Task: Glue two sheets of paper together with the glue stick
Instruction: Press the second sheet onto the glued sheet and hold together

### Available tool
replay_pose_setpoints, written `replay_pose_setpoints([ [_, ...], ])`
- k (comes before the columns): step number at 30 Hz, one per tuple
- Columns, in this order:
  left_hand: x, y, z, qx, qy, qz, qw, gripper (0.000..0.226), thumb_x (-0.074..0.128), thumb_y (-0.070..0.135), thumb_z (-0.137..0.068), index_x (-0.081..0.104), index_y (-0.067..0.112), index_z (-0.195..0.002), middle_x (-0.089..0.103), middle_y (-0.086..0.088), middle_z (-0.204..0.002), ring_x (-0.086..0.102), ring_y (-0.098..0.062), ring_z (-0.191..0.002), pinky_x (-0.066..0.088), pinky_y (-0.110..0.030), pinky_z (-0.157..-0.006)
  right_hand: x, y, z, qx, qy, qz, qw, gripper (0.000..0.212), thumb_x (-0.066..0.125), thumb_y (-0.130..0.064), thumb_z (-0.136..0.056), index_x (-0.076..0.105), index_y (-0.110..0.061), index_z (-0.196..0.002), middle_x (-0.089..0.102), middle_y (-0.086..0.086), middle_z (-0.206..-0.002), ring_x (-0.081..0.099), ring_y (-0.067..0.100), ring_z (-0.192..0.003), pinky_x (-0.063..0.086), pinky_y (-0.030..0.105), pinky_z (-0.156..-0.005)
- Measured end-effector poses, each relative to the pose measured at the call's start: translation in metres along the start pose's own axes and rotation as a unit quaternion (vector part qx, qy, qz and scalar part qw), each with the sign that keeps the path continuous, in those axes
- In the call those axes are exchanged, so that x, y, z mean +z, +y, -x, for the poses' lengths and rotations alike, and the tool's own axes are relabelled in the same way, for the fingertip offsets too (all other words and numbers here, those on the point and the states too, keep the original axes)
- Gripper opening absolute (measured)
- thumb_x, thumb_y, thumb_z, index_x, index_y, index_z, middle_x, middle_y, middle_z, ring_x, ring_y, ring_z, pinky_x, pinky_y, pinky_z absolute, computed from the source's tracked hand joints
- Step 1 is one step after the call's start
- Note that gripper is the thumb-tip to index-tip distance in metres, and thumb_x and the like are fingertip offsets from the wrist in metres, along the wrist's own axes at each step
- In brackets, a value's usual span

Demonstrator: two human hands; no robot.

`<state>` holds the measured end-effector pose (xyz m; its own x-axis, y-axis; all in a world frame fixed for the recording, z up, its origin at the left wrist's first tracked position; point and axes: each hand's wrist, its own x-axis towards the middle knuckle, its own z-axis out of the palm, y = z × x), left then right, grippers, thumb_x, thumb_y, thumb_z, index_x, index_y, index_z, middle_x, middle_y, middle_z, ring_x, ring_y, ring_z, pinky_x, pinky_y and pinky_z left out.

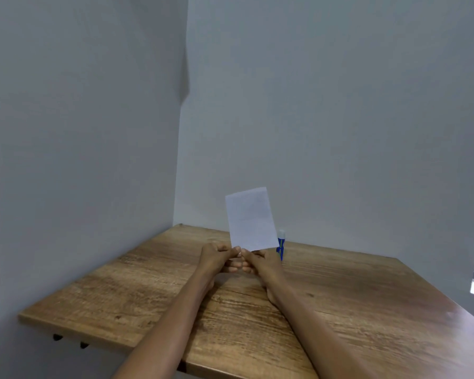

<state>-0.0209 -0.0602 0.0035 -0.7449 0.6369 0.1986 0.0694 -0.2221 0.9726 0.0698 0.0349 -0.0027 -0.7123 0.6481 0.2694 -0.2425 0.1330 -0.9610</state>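
Both forearms out over the bench (148, 291). Left hand (216, 257) and right hand (263, 259) fingers pinch the bottom edge of the paper (251, 218), held upright. Can't tell if one sheet or two. Glue stick (281, 243) stands capped just behind, untouched. Looks like either pre-glue or final check.
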Motion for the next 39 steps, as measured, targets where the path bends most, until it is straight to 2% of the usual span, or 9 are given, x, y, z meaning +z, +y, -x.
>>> replay_pose_setpoints([
  [7, -0.002, 0.002, 0.001, -0.007, -0.014, 0.027, 1.0, 0.011, 0.067, 0.01, -0.085, 0.064, 0.0, -0.087, 0.071, -0.011, -0.08, 0.069, -0.011, -0.052, 0.055, -0.018, -0.048, -0.022, -0.007, -0.005, 0.026, 0.037, -0.05, 0.998, 0.013, 0.07, -0.015, -0.084, 0.068, -0.002, -0.079, 0.069, 0.007, -0.071, 0.065, 0.01, -0.062, 0.057, 0.017, -0.063],
  [11, -0.006, 0.002, 0.002, -0.01, -0.008, 0.029, 0.999, 0.008, 0.066, 0.007, -0.086, 0.062, 0.005, -0.08, 0.071, -0.009, -0.075, 0.068, -0.01, -0.049, 0.055, -0.018, -0.048, -0.044, -0.01, -0.007, 0.04, 0.068, -0.113, 0.99, 0.015, 0.069, -0.013, -0.085, 0.066, 0.001, -0.088, 0.066, 0.007, -0.073, 0.064, 0.012, -0.065, 0.056, 0.015, -0.058],
  [16, -0.009, 0.002, 0.002, -0.013, -0.008, 0.006, 1.0, 0.006, 0.063, 0.006, -0.088, 0.061, 0.002, -0.084, 0.069, -0.011, -0.079, 0.066, -0.008, -0.047, 0.054, -0.017, -0.047, -0.06, -0.014, -0.008, 0.034, 0.093, -0.172, 0.98, 0.014, 0.062, -0.009, -0.089, 0.065, 0.004, -0.095, 0.064, 0.008, -0.072, 0.064, 0.004, -0.051, 0.057, 0.017, -0.057],
  [20, -0.008, 0.002, 0.003, -0.012, -0.014, -0.066, 0.998, 0.012, 0.064, 0.01, -0.088, 0.062, -0.001, -0.094, 0.069, -0.008, -0.08, 0.064, -0.006, -0.046, 0.052, -0.018, -0.044, -0.058, -0.014, -0.007, 0.024, 0.063, -0.027, 0.997, 0.019, 0.068, -0.025, -0.086, 0.067, -0.007, -0.08, 0.057, -0.001, -0.062, 0.053, 0.01, -0.058, 0.047, 0.022, -0.06],
  [23, -0.007, 0.002, 0.003, -0.005, 0.004, -0.084, 0.996, 0.017, 0.064, 0.013, -0.088, 0.063, -0.002, -0.095, 0.069, -0.01, -0.082, 0.063, -0.008, -0.048, 0.049, -0.021, -0.043, -0.053, -0.012, -0.007, 0.017, 0.042, 0.062, 0.997, 0.018, 0.069, -0.022, -0.085, 0.062, -0.008, -0.077, 0.048, -0.001, -0.065, 0.046, 0.009, -0.056, 0.04, 0.023, -0.059],
  [26, -0.003, 0.007, 0.004, 0.01, 0.045, -0.008, 0.999, 0.025, 0.064, 0.025, -0.089, 0.066, 0.001, -0.096, 0.071, -0.009, -0.082, 0.064, -0.01, -0.054, 0.053, -0.019, -0.045, -0.046, -0.012, -0.008, 0.013, 0.067, 0.02, 0.998, 0.017, 0.07, -0.019, -0.085, 0.066, -0.004, -0.091, 0.055, -0.001, -0.071, 0.05, 0.009, -0.055, 0.044, 0.018, -0.054],
  [29, 0.002, 0.012, 0.006, -0.001, 0.02, 0.101, 0.995, 0.028, 0.064, 0.032, -0.087, 0.064, 0.006, -0.097, 0.072, -0.006, -0.084, 0.067, -0.01, -0.057, 0.056, -0.02, -0.05, -0.035, -0.013, -0.006, 0.007, 0.106, -0.032, 0.994, 0.014, 0.067, -0.021, -0.087, 0.064, -0.008, -0.09, 0.052, 0.001, -0.064, 0.047, 0.009, -0.053, 0.041, 0.013, -0.044],
  [34, 0.009, 0.006, 0.009, -0.044, -0.085, 0.058, 0.994, 0.013, 0.067, 0.015, -0.086, 0.066, 0.004, -0.094, 0.071, -0.009, -0.089, 0.069, -0.012, -0.065, 0.057, -0.019, -0.056, -0.017, -0.012, -0.002, -0.017, 0.115, -0.05, 0.992, 0.014, 0.06, -0.019, -0.092, 0.061, -0.006, -0.09, 0.056, 0.003, -0.063, 0.054, 0.01, -0.055, 0.049, 0.021, -0.053],
  [39, 0.009, 0.001, 0.007, -0.036, -0.073, 0.044, 0.996, 0.011, 0.067, 0.014, -0.085, 0.067, 0.006, -0.078, 0.073, -0.01, -0.08, 0.069, -0.015, -0.065, 0.058, -0.021, -0.059, -0.005, -0.008, 0.002, -0.055, 0.078, 0.017, 0.995, 0.018, 0.061, -0.018, -0.091, 0.057, -0.01, -0.075, 0.054, 0.001, -0.058, 0.05, 0.008, -0.052, 0.043, 0.017, -0.05],
])
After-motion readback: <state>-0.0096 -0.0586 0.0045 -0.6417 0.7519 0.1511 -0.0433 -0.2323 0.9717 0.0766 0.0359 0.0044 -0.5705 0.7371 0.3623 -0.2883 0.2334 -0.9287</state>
